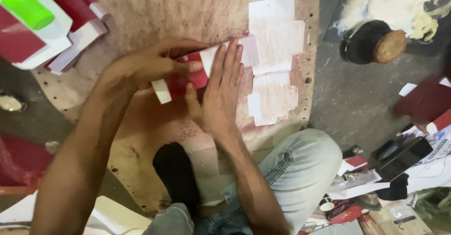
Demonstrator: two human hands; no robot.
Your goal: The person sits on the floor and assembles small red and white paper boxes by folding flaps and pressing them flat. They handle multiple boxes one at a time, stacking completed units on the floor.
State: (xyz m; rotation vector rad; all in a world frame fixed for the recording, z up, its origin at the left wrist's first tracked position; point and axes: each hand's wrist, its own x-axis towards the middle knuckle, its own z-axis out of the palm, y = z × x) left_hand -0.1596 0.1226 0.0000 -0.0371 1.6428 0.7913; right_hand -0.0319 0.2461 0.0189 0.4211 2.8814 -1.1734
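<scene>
A red and white flat cardboard box blank [181,82] lies on a stained brown board [155,14] on the floor. My left hand [150,63] grips its upper left part, with fingers curled over the edge. My right hand [221,91] lies flat on the blank, palm down, fingers spread toward the far side. Two white unfolded blanks [275,33] lie face down just right of my hands, smeared with reddish marks.
A stack of red and white blanks [70,23] with a green bottle [26,7] sits at top left. A round dark pot [371,42] stands by white paste at top right. My knee [300,164] and black sock are below. Clutter fills the lower right.
</scene>
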